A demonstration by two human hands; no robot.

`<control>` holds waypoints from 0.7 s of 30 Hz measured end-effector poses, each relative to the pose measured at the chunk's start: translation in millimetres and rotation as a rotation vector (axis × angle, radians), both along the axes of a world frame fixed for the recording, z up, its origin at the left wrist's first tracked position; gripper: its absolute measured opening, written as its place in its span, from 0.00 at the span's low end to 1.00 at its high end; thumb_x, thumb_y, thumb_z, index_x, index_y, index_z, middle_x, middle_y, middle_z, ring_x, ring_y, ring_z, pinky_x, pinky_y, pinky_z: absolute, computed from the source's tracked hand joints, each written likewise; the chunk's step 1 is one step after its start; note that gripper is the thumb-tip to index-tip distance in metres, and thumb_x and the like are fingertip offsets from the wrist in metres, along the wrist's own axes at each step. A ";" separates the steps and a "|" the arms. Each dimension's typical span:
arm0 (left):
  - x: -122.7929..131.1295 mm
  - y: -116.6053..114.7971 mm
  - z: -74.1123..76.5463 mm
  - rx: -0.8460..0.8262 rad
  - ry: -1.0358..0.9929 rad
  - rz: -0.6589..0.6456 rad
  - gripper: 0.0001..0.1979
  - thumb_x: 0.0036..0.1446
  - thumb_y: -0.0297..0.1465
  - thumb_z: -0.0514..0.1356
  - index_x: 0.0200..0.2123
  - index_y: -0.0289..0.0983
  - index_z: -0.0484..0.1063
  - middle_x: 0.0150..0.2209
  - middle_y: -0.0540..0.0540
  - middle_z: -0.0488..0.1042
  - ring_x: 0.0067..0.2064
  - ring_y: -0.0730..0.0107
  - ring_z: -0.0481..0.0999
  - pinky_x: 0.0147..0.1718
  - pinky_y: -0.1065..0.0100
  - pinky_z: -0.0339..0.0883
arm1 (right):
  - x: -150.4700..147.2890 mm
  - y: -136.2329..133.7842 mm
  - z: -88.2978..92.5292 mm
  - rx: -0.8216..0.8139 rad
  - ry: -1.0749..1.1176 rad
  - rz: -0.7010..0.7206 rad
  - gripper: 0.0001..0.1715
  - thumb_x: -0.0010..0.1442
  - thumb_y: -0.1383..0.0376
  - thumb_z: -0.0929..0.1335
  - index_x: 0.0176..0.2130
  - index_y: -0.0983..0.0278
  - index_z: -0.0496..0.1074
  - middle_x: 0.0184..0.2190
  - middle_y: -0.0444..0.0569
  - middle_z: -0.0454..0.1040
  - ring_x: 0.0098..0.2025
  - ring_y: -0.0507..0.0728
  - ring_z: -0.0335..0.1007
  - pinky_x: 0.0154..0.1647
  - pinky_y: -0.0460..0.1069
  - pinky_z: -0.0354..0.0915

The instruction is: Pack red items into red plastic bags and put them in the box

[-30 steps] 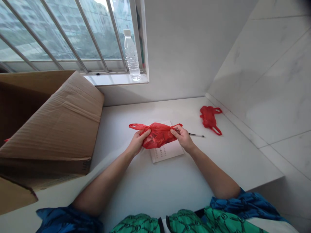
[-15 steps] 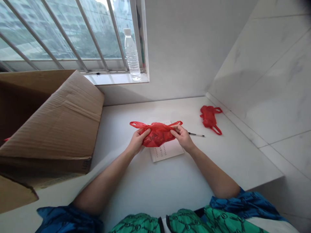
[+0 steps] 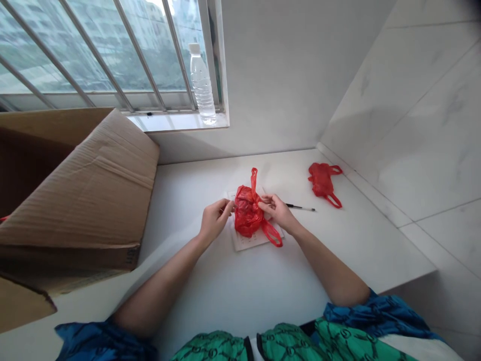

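Note:
A filled red plastic bag (image 3: pixel 246 213) is held up over a white printed booklet (image 3: pixel 246 243), which it partly covers. The bag's gathered neck faces right, with one handle loop pointing up and the other hanging down to the right. My right hand (image 3: pixel 278 211) pinches that neck between thumb and fingers. At the bag's left edge, my left hand (image 3: pixel 215 219) has thumb and forefinger close together on the plastic. What fills the bag is hidden. A thin black pen (image 3: pixel 300 207) lies just beyond my right hand, partly covered by it.
A second red plastic bag (image 3: pixel 322 180) lies on the white table (image 3: pixel 210 286) at the right, near the wall. An open cardboard box (image 3: pixel 93 185) stands at the left. On the sill of the barred window stands a clear bottle (image 3: pixel 203 90).
The bag has turned about a quarter, so its gathered neck now faces right instead of away from me. My left hand has shifted its hold to the bag's other end.

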State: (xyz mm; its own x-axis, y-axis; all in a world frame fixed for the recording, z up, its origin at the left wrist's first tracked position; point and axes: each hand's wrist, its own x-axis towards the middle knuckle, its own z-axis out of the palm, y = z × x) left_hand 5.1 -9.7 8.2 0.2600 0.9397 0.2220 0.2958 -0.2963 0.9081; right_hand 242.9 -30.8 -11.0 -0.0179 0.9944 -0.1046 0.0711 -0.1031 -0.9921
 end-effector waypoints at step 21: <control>7.1 -0.9 12.9 -0.277 -0.273 -0.070 0.16 0.55 0.44 0.65 0.38 0.37 0.75 0.36 0.47 0.75 0.37 0.68 0.72 0.38 0.69 0.66 | -17.2 -13.8 28.9 -0.103 0.511 0.195 0.25 0.49 0.66 0.71 0.49 0.59 0.73 0.41 0.47 0.79 0.44 0.61 0.75 0.48 0.57 0.70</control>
